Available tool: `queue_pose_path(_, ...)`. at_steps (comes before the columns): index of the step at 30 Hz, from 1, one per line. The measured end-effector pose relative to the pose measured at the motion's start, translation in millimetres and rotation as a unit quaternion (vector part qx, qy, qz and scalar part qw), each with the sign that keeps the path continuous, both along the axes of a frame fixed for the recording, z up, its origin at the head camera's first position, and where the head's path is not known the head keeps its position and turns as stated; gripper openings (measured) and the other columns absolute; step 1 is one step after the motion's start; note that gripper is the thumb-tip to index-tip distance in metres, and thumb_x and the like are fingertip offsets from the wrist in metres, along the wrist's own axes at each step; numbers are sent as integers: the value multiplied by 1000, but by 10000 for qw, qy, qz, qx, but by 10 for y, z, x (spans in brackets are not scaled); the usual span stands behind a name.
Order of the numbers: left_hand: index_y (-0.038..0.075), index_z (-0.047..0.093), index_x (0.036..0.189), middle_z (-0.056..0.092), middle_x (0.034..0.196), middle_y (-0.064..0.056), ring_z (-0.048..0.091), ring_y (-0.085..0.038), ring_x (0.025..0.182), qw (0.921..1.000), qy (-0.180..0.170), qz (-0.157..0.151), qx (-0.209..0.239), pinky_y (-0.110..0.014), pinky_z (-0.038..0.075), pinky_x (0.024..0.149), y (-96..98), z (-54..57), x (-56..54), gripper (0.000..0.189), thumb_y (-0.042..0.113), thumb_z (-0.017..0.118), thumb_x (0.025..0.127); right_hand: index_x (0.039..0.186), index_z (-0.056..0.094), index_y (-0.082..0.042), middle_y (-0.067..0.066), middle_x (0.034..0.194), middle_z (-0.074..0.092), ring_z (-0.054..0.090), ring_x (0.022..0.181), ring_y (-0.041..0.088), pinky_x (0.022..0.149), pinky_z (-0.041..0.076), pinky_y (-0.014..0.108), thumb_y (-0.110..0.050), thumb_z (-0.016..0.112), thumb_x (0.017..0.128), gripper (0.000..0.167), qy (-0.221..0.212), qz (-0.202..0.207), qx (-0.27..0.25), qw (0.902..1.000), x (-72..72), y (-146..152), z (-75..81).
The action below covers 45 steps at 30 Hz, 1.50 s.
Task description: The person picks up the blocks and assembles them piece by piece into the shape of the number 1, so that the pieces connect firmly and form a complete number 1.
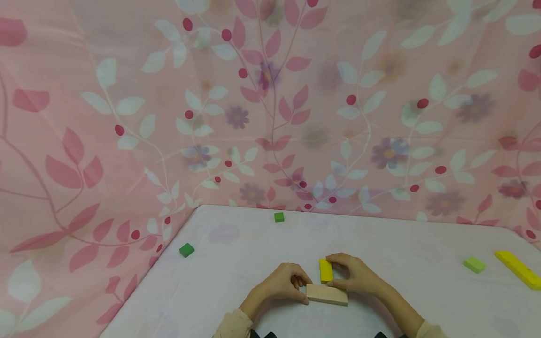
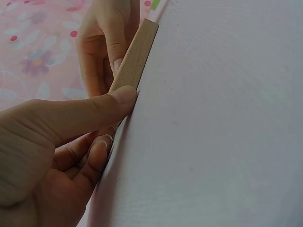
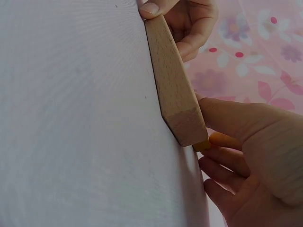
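Note:
A plain wooden block (image 1: 326, 295) lies on the white table, near its front, in the head view. My left hand (image 1: 284, 284) pinches its left end between thumb and fingers; the thumb shows on the near edge in the left wrist view. Just behind the wooden block lies a yellow block (image 1: 326, 271), standing away from me lengthwise. My right hand (image 1: 355, 274) holds that yellow block by its far and near ends, with the thumb beside the wooden block. From the right wrist, the wooden block (image 3: 175, 80) hides most of the yellow block (image 3: 202, 144).
On the white tabletop (image 1: 236, 249), a green block (image 1: 279, 217) sits at the far edge and a dark green block (image 1: 186, 250) at the left. A light green block (image 1: 474, 265) and a long yellow block (image 1: 519, 270) lie right. A flowered pink curtain (image 1: 274, 117) hangs behind.

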<state>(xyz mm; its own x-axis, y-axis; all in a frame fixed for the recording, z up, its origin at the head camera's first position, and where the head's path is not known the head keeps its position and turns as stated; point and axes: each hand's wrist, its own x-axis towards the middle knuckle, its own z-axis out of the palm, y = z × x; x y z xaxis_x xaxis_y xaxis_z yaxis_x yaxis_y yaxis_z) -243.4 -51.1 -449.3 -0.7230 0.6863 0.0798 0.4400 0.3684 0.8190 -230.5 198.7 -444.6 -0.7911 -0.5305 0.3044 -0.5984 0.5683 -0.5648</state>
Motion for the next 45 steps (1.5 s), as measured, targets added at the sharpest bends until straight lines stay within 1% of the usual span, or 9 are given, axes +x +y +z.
queue_pose_path(4, 2, 73, 93, 61, 77, 8, 51, 3, 64, 10000, 36, -21, -9, -14, 48, 62, 2, 4, 1, 31, 4, 85, 65, 120, 57, 7, 19, 121, 59, 54, 111, 38, 92, 41, 53, -33, 72, 82, 57, -8, 38, 94, 9999, 18, -3, 18)
queue_pose_path(9, 2, 72, 91, 60, 75, 9, 50, 3, 63, 9998, 187, -46, -74, -14, 48, 61, 5, -1, -3, 30, 5, 85, 65, 121, 56, 7, 19, 123, 58, 54, 113, 37, 93, 40, 53, -36, 67, 86, 56, -106, 99, 82, 9999, 34, -5, -2)
queue_pose_path(14, 2, 72, 90, 59, 75, 9, 49, 4, 63, 9996, 245, -52, -119, -14, 47, 61, 3, -10, -6, 29, 6, 86, 65, 119, 59, 5, 14, 118, 61, 57, 109, 33, 92, 43, 49, -36, 67, 87, 52, 32, 131, 145, 9998, 36, -14, -2)
queue_pose_path(20, 2, 71, 90, 58, 75, 10, 49, 3, 63, 9995, 260, -9, -161, -14, 47, 61, -5, 2, 13, 29, 6, 86, 65, 117, 61, 4, 13, 116, 63, 58, 107, 30, 92, 44, 47, -35, 66, 87, 50, 29, 220, 127, 9997, 54, -43, 18)
queue_pose_path(24, 2, 71, 90, 58, 75, 10, 49, 2, 64, 9995, 289, -7, -162, -14, 47, 61, -7, 11, 19, 29, 6, 86, 65, 117, 60, 5, 14, 116, 63, 58, 107, 32, 91, 44, 49, -34, 66, 87, 49, 51, 217, 121, 9997, 64, -53, 24)
queue_pose_path(28, 2, 71, 90, 58, 75, 9, 49, 2, 63, 9994, 287, -28, -169, -14, 46, 61, -3, 10, 17, 29, 6, 85, 65, 118, 59, 5, 14, 117, 62, 57, 108, 33, 92, 43, 49, -34, 66, 88, 50, -57, 195, 129, 9997, 69, -42, 29)
queue_pose_path(32, 2, 71, 90, 58, 75, 9, 48, 2, 63, 9995, 243, -23, -183, -14, 46, 61, 5, 9, 22, 29, 6, 85, 65, 121, 58, 4, 15, 119, 61, 56, 110, 34, 93, 44, 47, -34, 65, 89, 50, -214, 234, 136, 9994, 64, -6, 40)
queue_pose_path(39, 2, 71, 90, 59, 75, 8, 48, 3, 63, 9995, 261, -5, -178, -14, 46, 61, 8, 16, 39, 29, 6, 85, 65, 120, 58, 5, 16, 119, 61, 56, 109, 35, 93, 45, 42, -32, 65, 88, 49, -180, 285, 138, 9993, 68, 11, 45)
queue_pose_path(45, 2, 71, 90, 58, 75, 9, 49, 3, 62, 9994, 292, 3, -177, -14, 47, 60, 9, 13, 26, 29, 6, 85, 65, 121, 58, 4, 16, 120, 61, 55, 111, 37, 93, 44, 48, -32, 66, 88, 50, -217, 205, 130, 9995, 78, -9, 49)
